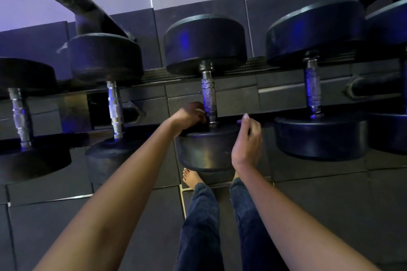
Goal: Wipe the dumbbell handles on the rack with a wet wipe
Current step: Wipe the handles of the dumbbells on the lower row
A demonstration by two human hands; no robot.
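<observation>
Head view: left hand (pixel 191 116) curled against dumbbell handle (pixel 209 94) (grip unclear), right hand (pixel 247 142) loose, empty, alongside.

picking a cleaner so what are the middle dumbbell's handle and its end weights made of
Middle handle: looks like bare steel, chrome-bright, with cross-hatched knurling and shiny glints. End weights: likely rubber-coated, matte black, soft dull sheen, rounded edges; the core cannot be seen.
</observation>
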